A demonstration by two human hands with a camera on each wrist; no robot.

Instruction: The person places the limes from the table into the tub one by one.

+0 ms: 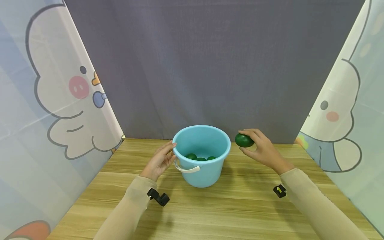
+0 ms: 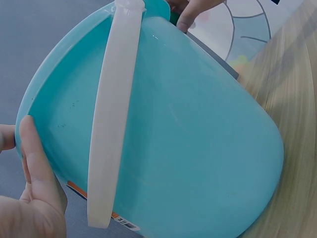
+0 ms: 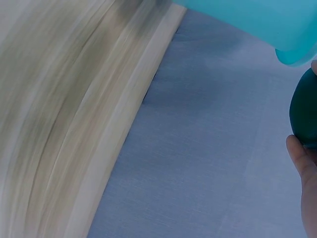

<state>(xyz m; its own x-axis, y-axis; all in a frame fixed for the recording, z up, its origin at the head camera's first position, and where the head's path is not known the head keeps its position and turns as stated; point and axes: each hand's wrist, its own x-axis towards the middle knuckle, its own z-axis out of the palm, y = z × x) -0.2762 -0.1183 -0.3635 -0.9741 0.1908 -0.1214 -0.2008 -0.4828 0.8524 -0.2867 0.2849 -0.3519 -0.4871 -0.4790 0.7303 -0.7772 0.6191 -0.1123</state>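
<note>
A light blue bucket (image 1: 201, 173) stands upright on the wooden table, its white handle (image 1: 188, 170) hanging down at the front left. Inside lie several dark green avocados (image 1: 191, 156), partly hidden by the front wall. My left hand (image 1: 160, 160) grips the bucket's left rim, with fingers on both sides of the wall in the left wrist view. Right of the bucket and above the table, my right hand (image 1: 260, 148) pinches a smooth dark green avocado (image 1: 243, 140) between thumb and fingers. That avocado (image 3: 304, 110) shows at the right edge of the right wrist view.
The wooden table (image 1: 240, 213) stretches out in front of and beside the bucket. A dark grey cloth (image 1: 210, 66) hangs behind its back edge. Printed cartoon curtains (image 1: 63, 133) flank both sides. A black wrist mount (image 1: 158, 197) sits on the left sleeve.
</note>
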